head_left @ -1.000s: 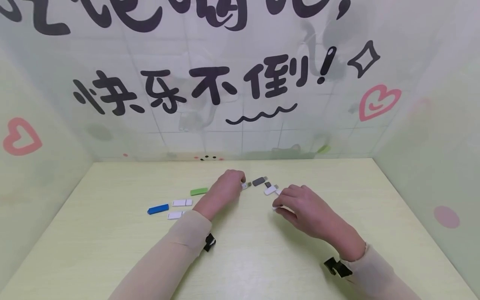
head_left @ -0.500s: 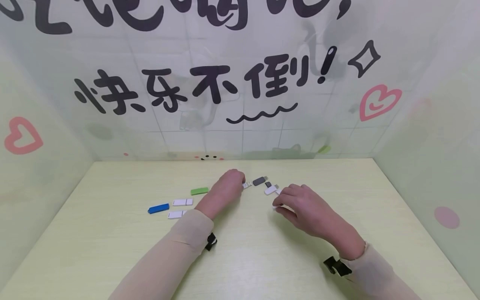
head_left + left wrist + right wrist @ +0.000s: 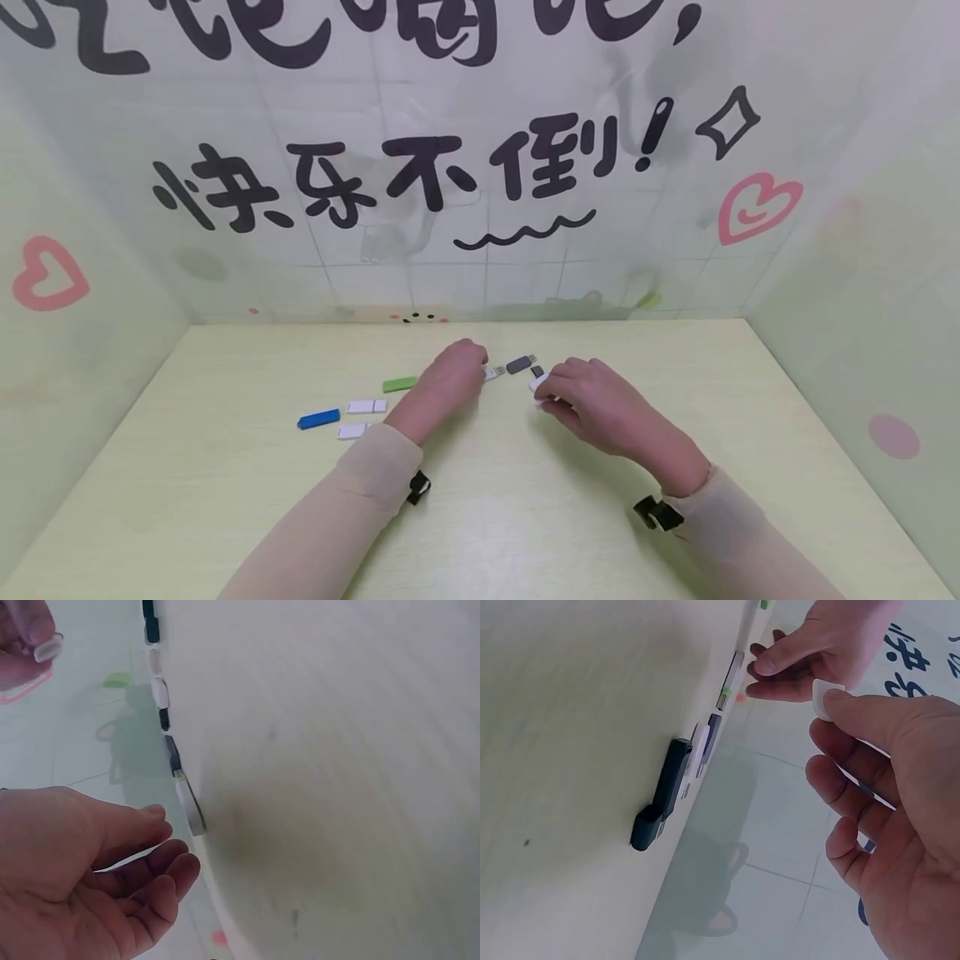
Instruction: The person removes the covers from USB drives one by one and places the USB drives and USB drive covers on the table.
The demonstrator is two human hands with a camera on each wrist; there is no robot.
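My left hand [image 3: 447,379] is over the far middle of the table, beside a white USB stick [image 3: 492,372] with its metal plug bare. In the left wrist view its fingers are loosely bent, with nothing between them, and the stick [image 3: 190,804] lies just past the fingertips. My right hand [image 3: 596,402] pinches a small white cap [image 3: 823,700] between thumb and index finger, held above the table. In the head view this hand overlaps another white USB stick [image 3: 537,382]. A grey USB stick [image 3: 518,365] and a small dark piece [image 3: 537,372] lie between the hands.
Left of the left forearm lie a blue USB stick [image 3: 318,419], a green one [image 3: 399,384] and two white ones [image 3: 367,407], one partly behind the sleeve. A black USB stick [image 3: 671,780] shows in the right wrist view. Printed walls enclose the table [image 3: 480,517].
My right hand has shifted left and slightly away from me with the cap, covering more of the white stick beside it. The left hand has hardly moved.
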